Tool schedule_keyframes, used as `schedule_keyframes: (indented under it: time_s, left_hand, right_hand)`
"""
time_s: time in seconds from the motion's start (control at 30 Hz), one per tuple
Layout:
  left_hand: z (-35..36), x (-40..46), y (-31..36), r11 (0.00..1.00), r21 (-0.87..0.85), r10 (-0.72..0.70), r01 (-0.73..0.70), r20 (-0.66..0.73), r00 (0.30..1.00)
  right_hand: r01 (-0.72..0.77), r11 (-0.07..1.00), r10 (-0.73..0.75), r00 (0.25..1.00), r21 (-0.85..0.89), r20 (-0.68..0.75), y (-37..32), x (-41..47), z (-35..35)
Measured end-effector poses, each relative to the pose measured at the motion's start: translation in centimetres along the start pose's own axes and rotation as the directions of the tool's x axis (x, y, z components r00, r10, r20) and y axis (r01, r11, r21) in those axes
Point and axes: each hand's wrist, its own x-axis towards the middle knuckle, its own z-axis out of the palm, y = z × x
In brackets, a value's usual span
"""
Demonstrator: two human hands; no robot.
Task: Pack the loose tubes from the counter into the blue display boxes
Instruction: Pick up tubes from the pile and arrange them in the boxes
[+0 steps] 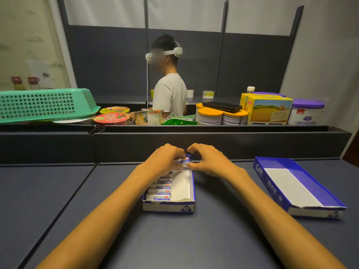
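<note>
**Last tube going into the near box**

The near box point(168, 206) sits on the counter point(77, 210), its left column stacked with tubes point(160, 188) and its right column bare white. Beyond that stack, at the box's far end, the left hand point(165, 159) pinches a tube point(182, 161) between curled fingers. Just right of the tube, the right hand point(206, 159) hovers, curled, thumb at the box's far wall; whether it grips anything I cannot tell. If the tube goes in tilted, it could ride up on its neighbours or jam against the wall. Both forearms reach straight in, wrists low. Right of the near box, well apart, the second box point(272, 167) lies unfilled. No loose tubes show on the counter.
</note>
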Motion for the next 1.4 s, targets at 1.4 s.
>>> schedule_keyframes:
  time_s: [1.4]
  left_hand:
    - [-1.7, -0.6, -1.1, 0.996, 0.029, -0.078, 0.081, -0.101, 0.992]
  right_hand:
    - [0.002, 1.0, -0.002, 1.0, 0.018, -0.02, 0.1, -0.4, -0.1]
